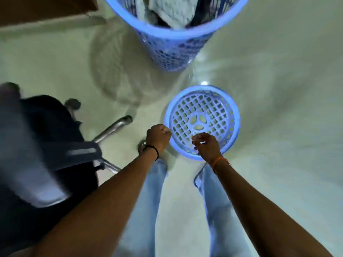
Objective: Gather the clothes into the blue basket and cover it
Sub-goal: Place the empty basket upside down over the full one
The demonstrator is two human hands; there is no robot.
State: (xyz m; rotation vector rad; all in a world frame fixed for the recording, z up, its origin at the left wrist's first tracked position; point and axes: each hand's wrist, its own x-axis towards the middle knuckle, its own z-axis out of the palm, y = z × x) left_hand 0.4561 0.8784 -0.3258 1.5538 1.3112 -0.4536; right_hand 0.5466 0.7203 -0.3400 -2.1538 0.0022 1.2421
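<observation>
The blue basket [172, 47] stands on the floor at the top centre, with white and dark clothes [170, 12] piled inside it. Its round blue lattice lid [202, 121] lies flat on the floor nearer to me. My left hand [157, 138] is a closed fist just left of the lid's rim, not touching it as far as I can see. My right hand [206, 145] hovers over the lid's near rim with its fingers curled and apart, holding nothing. The frame is blurred by motion.
A dark office chair [46, 145] with chrome legs [113, 128] and castors stands close on my left. My legs in light blue jeans [144, 201] are below. The pale tiled floor [278, 89] spreads to the right, and brown furniture [37, 8] fills the top left corner.
</observation>
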